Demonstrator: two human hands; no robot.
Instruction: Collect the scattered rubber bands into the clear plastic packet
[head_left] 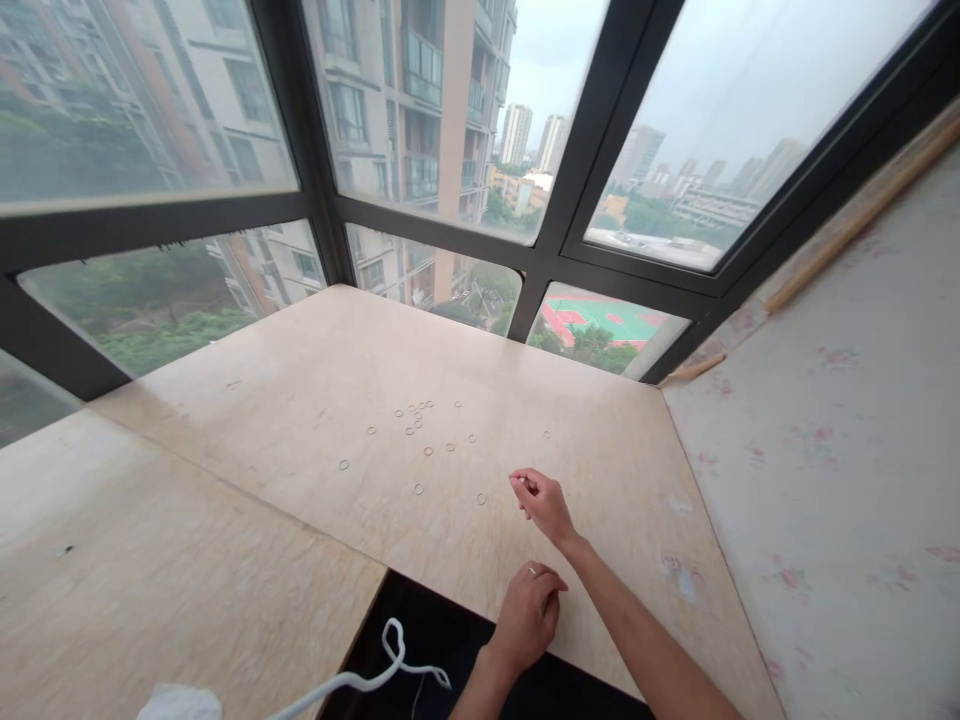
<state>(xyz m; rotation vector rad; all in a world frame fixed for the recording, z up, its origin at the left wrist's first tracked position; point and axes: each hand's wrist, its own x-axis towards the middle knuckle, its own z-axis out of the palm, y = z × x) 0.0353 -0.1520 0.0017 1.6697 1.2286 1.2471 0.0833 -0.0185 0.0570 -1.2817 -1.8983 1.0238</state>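
Several small thin rings (pixel 418 489) lie scattered on the pale wooden board, most of them greyish, with a reddish ring (pixel 428 451) among them. My right hand (pixel 544 508) is just above the board, thumb and fingers pinched together. What it holds, if anything, is too small to make out. A ring (pixel 481 499) lies just left of it. Nearer to me, my left hand (pixel 529 612) rests at the board's front edge with curled fingers, and a band shows on one finger. The inside of that hand is hidden.
The wooden board (pixel 270 450) has a seam on its left side and a dark gap (pixel 442 620) at the front. A white cable (pixel 352 682) crosses that gap. Dark-framed windows (pixel 420 225) border the back; a flowered wall (pixel 832 480) stands on the right.
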